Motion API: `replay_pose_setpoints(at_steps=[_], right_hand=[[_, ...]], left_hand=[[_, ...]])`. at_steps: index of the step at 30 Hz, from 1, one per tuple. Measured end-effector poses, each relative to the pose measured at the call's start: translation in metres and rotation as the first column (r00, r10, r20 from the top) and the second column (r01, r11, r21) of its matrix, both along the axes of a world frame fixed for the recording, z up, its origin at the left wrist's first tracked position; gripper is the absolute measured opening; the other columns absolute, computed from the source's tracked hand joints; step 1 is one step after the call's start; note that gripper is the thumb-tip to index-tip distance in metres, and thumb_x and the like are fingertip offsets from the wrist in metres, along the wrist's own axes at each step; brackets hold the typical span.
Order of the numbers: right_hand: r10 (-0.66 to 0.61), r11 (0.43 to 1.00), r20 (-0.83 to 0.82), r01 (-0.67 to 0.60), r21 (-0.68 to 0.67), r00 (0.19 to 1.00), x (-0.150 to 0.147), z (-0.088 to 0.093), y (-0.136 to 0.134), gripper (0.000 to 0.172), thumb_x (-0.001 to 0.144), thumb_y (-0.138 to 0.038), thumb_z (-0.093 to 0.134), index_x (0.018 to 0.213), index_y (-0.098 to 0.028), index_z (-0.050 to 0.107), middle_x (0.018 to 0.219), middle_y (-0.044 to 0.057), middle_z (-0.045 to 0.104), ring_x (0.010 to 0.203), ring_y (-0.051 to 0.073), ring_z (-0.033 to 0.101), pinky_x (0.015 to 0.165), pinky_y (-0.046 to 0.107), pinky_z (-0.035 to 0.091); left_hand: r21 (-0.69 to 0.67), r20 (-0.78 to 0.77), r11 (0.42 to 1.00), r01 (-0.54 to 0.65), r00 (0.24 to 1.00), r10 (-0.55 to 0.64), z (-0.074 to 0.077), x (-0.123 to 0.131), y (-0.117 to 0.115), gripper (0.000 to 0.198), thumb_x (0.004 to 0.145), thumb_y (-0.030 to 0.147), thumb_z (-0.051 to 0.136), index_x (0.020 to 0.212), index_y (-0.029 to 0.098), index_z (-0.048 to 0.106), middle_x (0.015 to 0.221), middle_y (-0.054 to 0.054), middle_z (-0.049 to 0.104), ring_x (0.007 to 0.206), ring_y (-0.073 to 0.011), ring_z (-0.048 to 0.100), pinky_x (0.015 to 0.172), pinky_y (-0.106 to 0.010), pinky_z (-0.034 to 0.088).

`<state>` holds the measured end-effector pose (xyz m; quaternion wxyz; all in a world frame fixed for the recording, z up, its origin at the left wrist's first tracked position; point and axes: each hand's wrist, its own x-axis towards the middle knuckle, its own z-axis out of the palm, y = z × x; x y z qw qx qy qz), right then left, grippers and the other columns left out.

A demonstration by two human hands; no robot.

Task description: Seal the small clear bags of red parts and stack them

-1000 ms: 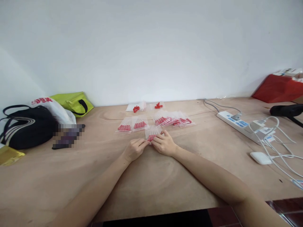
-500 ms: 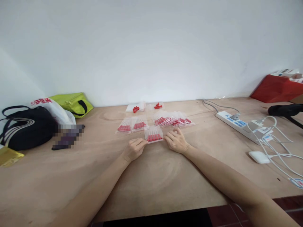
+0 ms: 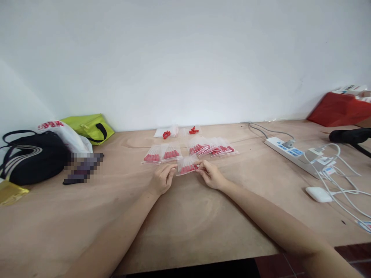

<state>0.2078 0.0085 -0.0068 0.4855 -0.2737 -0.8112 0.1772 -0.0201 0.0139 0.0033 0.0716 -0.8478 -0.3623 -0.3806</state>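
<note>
A small clear plastic zip bag [image 3: 187,165] lies in front of me, slightly tilted, with several red, slim pieces side by side in it; their exact kind is too small to make out. My right hand [image 3: 211,174] pinches the bag's right edge between thumb and fingers. At its left edge, my left hand [image 3: 164,179] has curled fingers with the fingertips against the plastic. Two similar filled bags [image 3: 170,153] lie just behind my left hand. More filled bags [image 3: 222,148] overlap in a row behind my right hand.
Small piles of loose red pieces [image 3: 166,134] rest on plastic bags by the wall. To the right are a white power strip [image 3: 285,148], cables and a white charger [image 3: 319,194]. A black bag [image 3: 34,158] and a lime-green bag [image 3: 87,125] stand left. A red bag [image 3: 339,110] is far right.
The bag in front of me has turned slightly, its right side now higher. My right hand has shifted from its front corner onto the right edge; my left hand has turned, its thumb now showing.
</note>
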Motion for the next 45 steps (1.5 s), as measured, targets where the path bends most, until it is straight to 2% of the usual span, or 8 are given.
replay_pose_setpoints(at_steps=[5,11,18,23,28,34,40,45], right_hand=[[-0.004,1.000,-0.039,0.005,0.015,0.999,0.005,0.013,0.002,0.008,0.085,-0.015,0.036,0.081,-0.022,0.035,0.098,0.012,0.056,0.097,0.019,0.054,0.076,0.033,0.043],[-0.058,0.998,0.055,0.059,-0.005,0.997,0.008,0.029,0.041,0.005,0.082,-0.020,0.041,0.079,-0.021,0.037,0.103,0.012,0.056,0.096,0.019,0.053,0.079,0.034,0.041],[-0.187,0.970,0.321,0.226,-0.088,0.928,0.000,0.024,0.088,0.007,0.079,-0.026,0.043,0.076,-0.019,0.044,0.087,0.005,0.060,0.076,0.017,0.055,0.068,0.028,0.039],[-0.463,0.885,0.414,0.435,0.166,0.784,-0.003,0.019,0.070,0.012,0.081,-0.030,0.048,0.078,-0.018,0.049,0.083,0.007,0.058,0.083,0.022,0.050,0.078,0.035,0.032],[-0.444,0.890,0.365,0.354,0.288,0.818,0.003,0.002,0.032,0.006,0.080,-0.022,0.048,0.077,-0.018,0.050,0.088,0.007,0.056,0.088,0.022,0.047,0.080,0.037,0.031],[-0.304,0.950,0.369,0.253,0.181,0.878,0.021,-0.005,0.004,0.004,0.079,-0.018,0.048,0.076,-0.019,0.050,0.079,0.005,0.053,0.077,0.019,0.046,0.070,0.033,0.037],[-0.214,0.977,0.322,0.194,0.094,0.922,0.027,-0.004,0.001,0.006,0.079,-0.016,0.048,0.074,-0.019,0.049,0.073,0.003,0.051,0.071,0.017,0.046,0.065,0.030,0.039],[-0.118,0.993,0.323,0.105,0.057,0.939,0.027,-0.004,0.000,0.007,0.079,-0.024,0.054,0.081,-0.018,0.051,0.077,0.003,0.052,0.071,0.017,0.048,0.065,0.030,0.042]], left_hand=[[-0.015,-0.223,0.940,-0.340,0.918,0.329,-0.006,-0.002,0.019,0.039,0.084,0.033,0.037,0.116,0.014,0.047,0.122,-0.011,0.048,0.120,-0.0256,0.035,0.101,-0.047,0.024],[-0.196,-0.477,0.897,-0.395,0.838,0.265,-0.002,0.000,0.023,0.046,0.084,0.044,0.032,0.117,0.015,0.046,0.132,-0.011,0.037,0.126,-0.0250,0.025,0.104,-0.052,0.010],[-0.172,-0.350,0.916,-0.363,0.892,0.288,-0.008,-0.004,0.019,0.037,0.083,0.038,0.037,0.110,0.015,0.048,0.117,-0.010,0.053,0.114,-0.0210,0.043,0.105,-0.045,0.012],[0.018,-0.214,0.892,-0.452,0.869,0.445,-0.012,-0.012,0.033,0.030,0.076,0.027,0.047,0.104,0.015,0.053,0.105,-0.011,0.059,0.103,-0.0257,0.050,0.097,-0.047,0.026],[0.148,-0.229,0.936,-0.318,0.910,0.345,-0.011,-0.022,0.053,0.021,0.077,0.018,0.045,0.092,0.017,0.060,0.096,-0.010,0.062,0.093,-0.0252,0.055,0.084,-0.043,0.040],[0.148,-0.279,0.966,-0.213,0.928,0.248,-0.009,-0.022,0.061,0.022,0.079,0.013,0.039,0.068,0.016,0.058,0.075,-0.009,0.062,0.073,-0.0209,0.058,0.067,-0.034,0.046],[0.087,-0.328,0.993,-0.081,0.939,0.105,0.002,-0.019,0.020,0.018,0.083,0.015,0.036,0.076,0.014,0.053,0.080,-0.009,0.061,0.071,-0.0175,0.059,0.063,-0.028,0.047],[0.049,-0.383,0.994,0.099,0.921,-0.073,0.005,-0.022,-0.026,0.018,0.085,0.014,0.035,0.090,0.017,0.053,0.094,-0.005,0.063,0.085,-0.0138,0.061,0.067,-0.021,0.049]])
